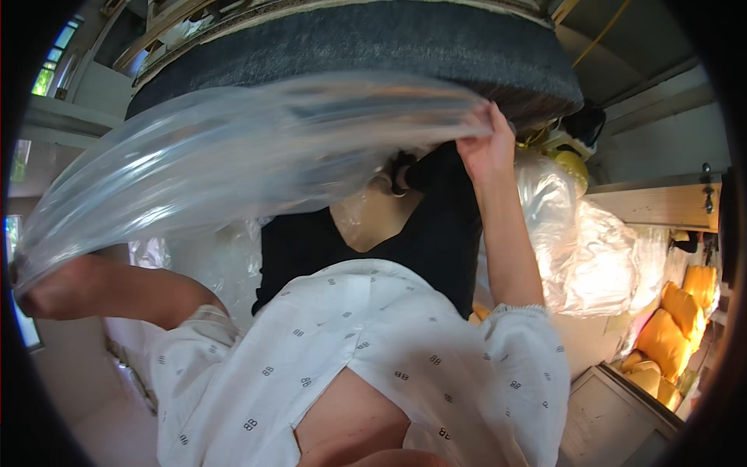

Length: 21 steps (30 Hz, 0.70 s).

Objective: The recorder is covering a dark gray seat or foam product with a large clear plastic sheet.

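A long clear plastic sheet (233,156) stretches in front of me, bowed upward between my two hands and blurred in places. My right hand (489,140) is raised near the dark work surface, its fingers closed on the sheet's right end. Far out at the left rim, my left hand (43,292) is held lower, closed at the sheet's other end. That hand is dim and partly cut by the picture's rim, so its separate fingers do not show well. Beneath the sheet, my black trousers show through.
A dark grey padded surface (350,47) curves across the far side. Crumpled clear plastic (583,257) is heaped at my right, below a wooden board (657,206). Orange-yellow bundles (673,331) lie farther right. A grey panel (615,412) is at the lower right.
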Motion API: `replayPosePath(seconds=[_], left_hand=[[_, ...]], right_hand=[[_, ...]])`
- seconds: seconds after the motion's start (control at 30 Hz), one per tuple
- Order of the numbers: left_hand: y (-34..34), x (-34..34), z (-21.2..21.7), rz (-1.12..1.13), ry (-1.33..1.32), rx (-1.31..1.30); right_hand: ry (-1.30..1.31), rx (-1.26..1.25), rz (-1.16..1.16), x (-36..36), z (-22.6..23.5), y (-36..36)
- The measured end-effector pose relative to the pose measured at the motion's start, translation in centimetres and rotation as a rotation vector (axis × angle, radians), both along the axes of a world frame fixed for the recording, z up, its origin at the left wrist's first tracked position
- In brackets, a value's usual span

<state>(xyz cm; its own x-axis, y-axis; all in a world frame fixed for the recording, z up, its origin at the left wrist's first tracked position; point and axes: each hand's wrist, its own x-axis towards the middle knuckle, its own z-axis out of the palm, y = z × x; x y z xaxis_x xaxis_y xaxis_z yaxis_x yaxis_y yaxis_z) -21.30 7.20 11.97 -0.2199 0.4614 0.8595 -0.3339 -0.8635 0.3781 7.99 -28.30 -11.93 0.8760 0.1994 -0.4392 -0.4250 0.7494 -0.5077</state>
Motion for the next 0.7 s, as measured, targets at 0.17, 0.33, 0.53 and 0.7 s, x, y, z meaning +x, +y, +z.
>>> replayPosePath(seconds=[0.17, 0.33, 0.53, 0.7], left_hand=[[9.8, 3.2, -2.4, -0.035, 0.301, -0.055], [12.7, 17.3, -14.5, -0.264, 0.740, -0.400], [17.0, 14.3, -25.8, -0.260, 0.900, -0.544], [26.0, 6.5, -26.2, 0.019, 1.119, -0.481]], right_hand=[[-0.263, -0.355, -0.511, 5.1, 4.4, -14.5], [-1.135, -0.624, -0.840, 6.4, 19.3, -24.9], [-1.487, -2.211, -0.343, 18.0, 11.8, -15.9], [-1.230, -2.023, 0.175, 22.7, 4.1, -16.2]])
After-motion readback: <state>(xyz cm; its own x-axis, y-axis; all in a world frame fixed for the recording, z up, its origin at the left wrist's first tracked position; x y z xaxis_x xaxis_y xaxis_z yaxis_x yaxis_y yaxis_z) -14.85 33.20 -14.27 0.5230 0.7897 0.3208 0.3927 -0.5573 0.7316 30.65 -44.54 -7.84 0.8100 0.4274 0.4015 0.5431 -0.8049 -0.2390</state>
